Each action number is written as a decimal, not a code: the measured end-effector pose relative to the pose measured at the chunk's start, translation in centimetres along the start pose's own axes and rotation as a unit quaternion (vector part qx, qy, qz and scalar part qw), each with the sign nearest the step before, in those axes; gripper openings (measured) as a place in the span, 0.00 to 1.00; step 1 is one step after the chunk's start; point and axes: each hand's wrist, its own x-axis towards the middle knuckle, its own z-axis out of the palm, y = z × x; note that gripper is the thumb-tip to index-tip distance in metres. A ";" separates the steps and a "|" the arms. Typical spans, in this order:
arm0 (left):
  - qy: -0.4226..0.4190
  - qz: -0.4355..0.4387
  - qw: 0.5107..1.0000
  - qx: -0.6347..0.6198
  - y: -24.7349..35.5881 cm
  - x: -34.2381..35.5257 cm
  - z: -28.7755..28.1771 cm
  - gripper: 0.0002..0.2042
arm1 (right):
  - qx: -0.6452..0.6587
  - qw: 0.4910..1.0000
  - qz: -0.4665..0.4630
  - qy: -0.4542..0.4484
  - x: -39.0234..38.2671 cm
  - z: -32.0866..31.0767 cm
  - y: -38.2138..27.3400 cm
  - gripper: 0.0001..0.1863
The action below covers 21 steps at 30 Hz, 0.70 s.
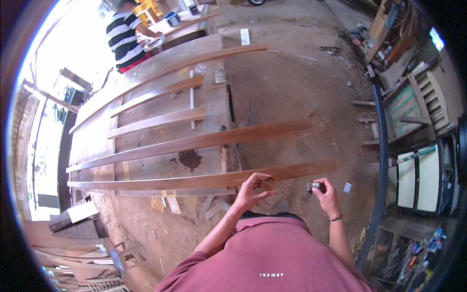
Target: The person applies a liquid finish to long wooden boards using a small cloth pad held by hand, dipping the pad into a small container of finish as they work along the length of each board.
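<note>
My left hand (250,192) is wrapped round a small round cup (268,184) that looks brown inside, held beside the nearest long wooden board (194,181). Away to the right, my right hand (328,195) pinches a small grey and dark wad-like thing (311,186); its exact kind is too small to tell. That hand is just past the board's near edge, close to its right end. The brown board lies across a low worktable (170,163) and sticks out past the table's right side.
A second long board (194,147) and several others lie roughly parallel beyond. At the far left, a person in a striped shirt (124,39) works at another table with a paint can (172,19). A dark metal beam (381,160) and stacked panels (419,182) stand at the right.
</note>
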 end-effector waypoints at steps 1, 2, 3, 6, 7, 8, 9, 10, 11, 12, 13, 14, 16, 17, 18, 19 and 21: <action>-0.003 -0.004 1.000 0.004 1.1 0.7 2.1 0.26 | 0.018 1.000 0.013 0.015 -0.4 -1.9 1.1 0.12; -0.050 0.013 0.998 0.043 2.1 1.5 4.1 0.26 | 0.046 0.998 0.019 0.039 -0.9 -3.9 2.8 0.12; -0.095 0.030 0.992 0.082 2.5 2.1 6.0 0.27 | 0.044 0.997 -0.011 0.068 -1.5 -5.8 5.0 0.12; -0.152 0.030 0.986 0.068 1.0 4.3 10.0 0.28 | 0.078 0.990 0.010 0.121 -3.5 -10.2 6.9 0.11; -0.185 0.040 0.977 0.098 1.6 5.3 11.2 0.28 | 0.101 0.984 0.020 0.143 -4.4 -11.4 8.1 0.10; -0.193 0.053 0.974 0.105 2.1 6.1 12.2 0.28 | 0.115 0.979 0.027 0.163 -5.2 -12.3 9.2 0.10; -0.196 0.050 0.974 0.105 2.3 6.8 13.1 0.28 | 0.117 0.979 0.031 0.165 -5.6 -12.7 9.0 0.10; -0.208 0.038 0.974 0.086 2.2 7.4 13.8 0.28 | 0.158 0.969 0.048 0.182 -6.2 -13.2 8.4 0.10; -0.221 0.026 0.973 0.066 2.1 8.1 14.4 0.28 | 0.198 0.957 0.064 0.200 -6.6 -13.6 8.2 0.09; -0.231 0.024 0.971 0.061 2.0 8.8 15.2 0.28 | 0.213 0.947 0.072 0.229 -7.0 -13.7 8.5 0.09; -0.236 0.023 0.969 0.066 1.8 9.5 15.9 0.28 | 0.209 0.945 0.077 0.238 -7.1 -14.0 8.8 0.09; -0.242 0.023 0.968 0.070 1.6 10.3 16.5 0.28 | 0.232 0.936 0.078 0.253 -7.1 -13.9 9.0 0.08; -0.256 0.029 0.964 0.068 0.8 12.2 17.8 0.28 | 0.286 0.918 0.082 0.263 -6.9 -14.5 9.0 0.09; -0.255 0.036 0.963 0.075 0.5 12.9 18.6 0.28 | 0.279 0.916 0.088 0.273 -7.2 -15.0 9.0 0.09; -0.257 0.023 0.965 0.046 0.4 13.7 19.4 0.27 | 0.277 0.920 0.088 0.261 -6.7 -15.4 8.8 0.09; -0.262 0.022 0.964 0.040 0.3 14.6 20.1 0.27 | 0.275 0.925 0.088 0.249 -6.2 -15.8 8.7 0.09; -0.297 -0.003 0.953 0.050 0.4 16.4 21.2 0.27 | 0.269 0.917 0.121 0.270 -5.3 -16.6 8.9 0.09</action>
